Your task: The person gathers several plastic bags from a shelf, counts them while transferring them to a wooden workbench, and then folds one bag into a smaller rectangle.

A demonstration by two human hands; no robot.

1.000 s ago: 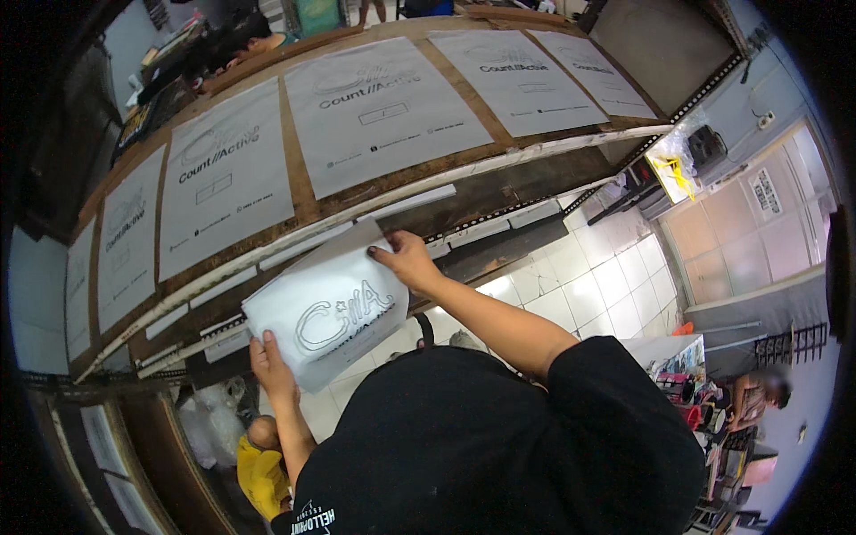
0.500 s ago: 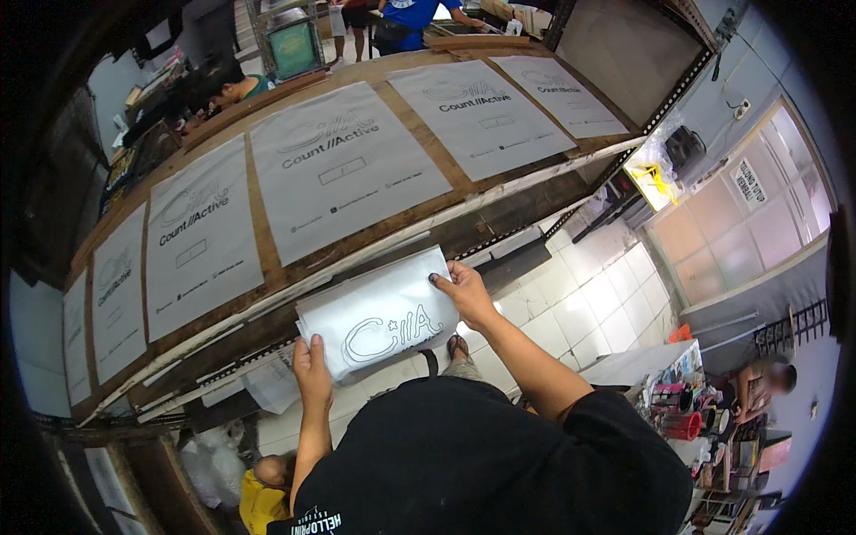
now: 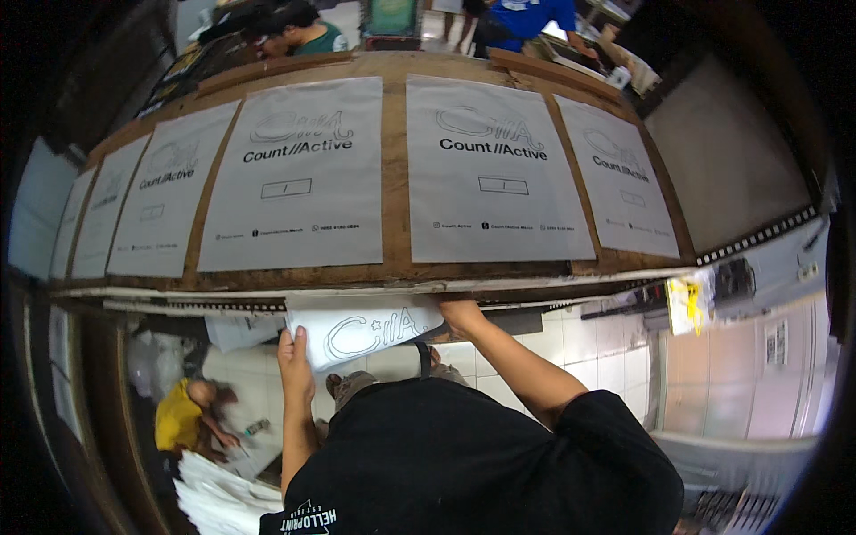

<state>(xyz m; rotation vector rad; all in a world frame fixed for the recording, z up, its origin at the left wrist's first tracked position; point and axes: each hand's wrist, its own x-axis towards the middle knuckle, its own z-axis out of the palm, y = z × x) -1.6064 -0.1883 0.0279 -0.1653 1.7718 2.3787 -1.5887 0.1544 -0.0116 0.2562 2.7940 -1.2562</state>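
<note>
My left hand point(image 3: 294, 352) grips the left end of a white printed sheet point(image 3: 366, 332), which looks folded or stacked, its thumb on top. At the sheet's right end is my right hand point(image 3: 460, 316), closed on its edge; those fingers are partly hidden at the table's front edge. Black outlined lettering shows on the sheet, held low in front of me with its far side under that edge. Beyond it, several flat white printed sheets point(image 3: 303, 209) lie in a row on the brown wooden table point(image 3: 395, 178).
A metal-framed ledge point(image 3: 223, 290) runs along the table's front. Below left, a person in yellow point(image 3: 181, 419) crouches near a white pile point(image 3: 223, 499). Other people point(image 3: 526, 18) work beyond the table. A yellow and white item point(image 3: 691, 303) hangs at the right by a door point(image 3: 758, 374).
My view has swung so the table lies level across it. The held sheet has moved toward the table's front edge, which now covers its far side and part of my right hand.
</note>
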